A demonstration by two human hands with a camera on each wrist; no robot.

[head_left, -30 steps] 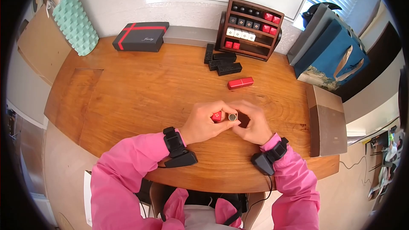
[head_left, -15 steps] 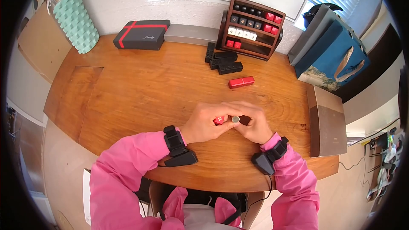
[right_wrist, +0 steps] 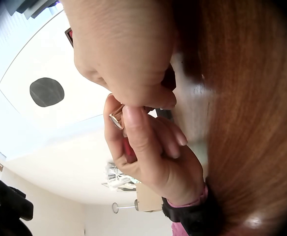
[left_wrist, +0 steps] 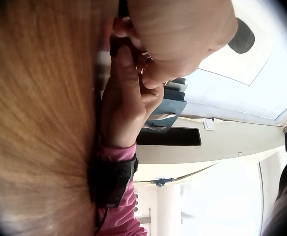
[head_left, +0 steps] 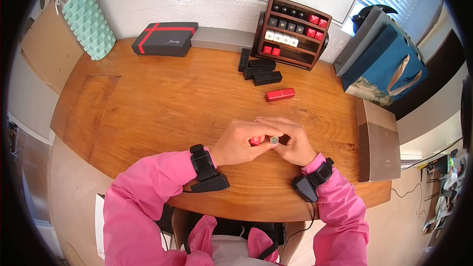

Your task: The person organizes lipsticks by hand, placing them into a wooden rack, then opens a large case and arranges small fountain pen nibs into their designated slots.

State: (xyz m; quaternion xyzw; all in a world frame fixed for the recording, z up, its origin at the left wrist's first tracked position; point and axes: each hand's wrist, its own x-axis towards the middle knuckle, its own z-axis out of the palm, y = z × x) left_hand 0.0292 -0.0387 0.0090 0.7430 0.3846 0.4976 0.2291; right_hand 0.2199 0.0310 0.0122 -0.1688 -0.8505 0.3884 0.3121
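Both hands meet over the near middle of the table. My left hand (head_left: 237, 142) curls round a red square-ended lipstick piece (head_left: 254, 141) with a pale pattern on its end. A small gold lipstick tube (head_left: 274, 140) with a round pale end sits pinched between the fingertips of both hands; its gold side (right_wrist: 117, 118) shows in the right wrist view. My right hand (head_left: 297, 143) bends its fingers round the tube from the other side, its palm side in shadow. A closed red lipstick (head_left: 280, 94) lies on the table beyond the hands.
Several black oblong cases (head_left: 261, 70) lie in front of a wooden lipstick stand (head_left: 290, 54) with rows of red, white and black ends. A dark gift box (head_left: 165, 39) stands at the back left. To the right are a blue bag (head_left: 384, 64) and a brown box (head_left: 378, 140).
The gold tube's round end has shifted slightly right and down and now looks paler. The left fingertips have moved right with it. The whole head view has shifted a little.
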